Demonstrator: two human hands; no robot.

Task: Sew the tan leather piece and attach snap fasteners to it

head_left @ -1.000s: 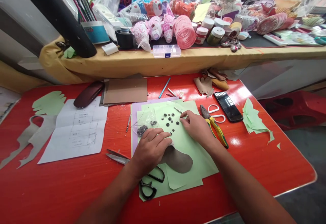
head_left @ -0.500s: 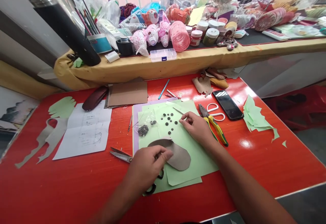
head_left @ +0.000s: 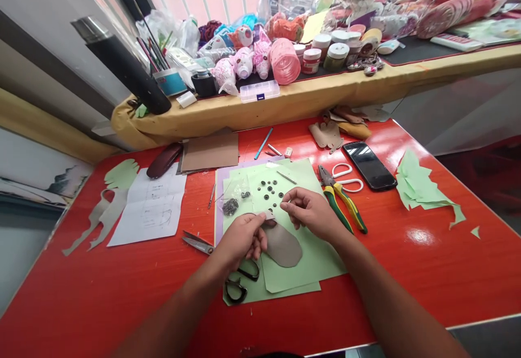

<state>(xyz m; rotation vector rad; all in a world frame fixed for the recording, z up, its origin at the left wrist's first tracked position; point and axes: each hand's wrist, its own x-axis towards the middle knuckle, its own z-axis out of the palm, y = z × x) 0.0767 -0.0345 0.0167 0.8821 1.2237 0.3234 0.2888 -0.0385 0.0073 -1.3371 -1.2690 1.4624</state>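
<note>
My left hand (head_left: 246, 238) pinches the end of a small grey leather tab (head_left: 269, 215) between thumb and finger. Under it lies a larger rounded grey leather piece (head_left: 285, 247), partly covered by that hand. My right hand (head_left: 311, 212) hovers just to the right, thumb and fingertips pressed together; whatever they hold is too small to make out. Several dark snap buttons (head_left: 266, 197) lie loose on the green paper (head_left: 321, 249) beyond my hands. Left of these, a clear bag (head_left: 238, 187) lies beside a heap of small dark parts (head_left: 230, 206).
Black-handled scissors (head_left: 197, 243) lie partly under my left wrist. Right of the paper are pliers (head_left: 344, 200), white-handled scissors (head_left: 348, 176) and a phone (head_left: 369, 165). A thin metal rod (head_left: 286, 177) lies on the paper. A written sheet (head_left: 148, 206) is at left.
My left hand has come up and now shows the small leather tab at its fingertips. My right hand has moved away from the thin metal rod, down toward my left hand. The camera view has shifted slightly.
</note>
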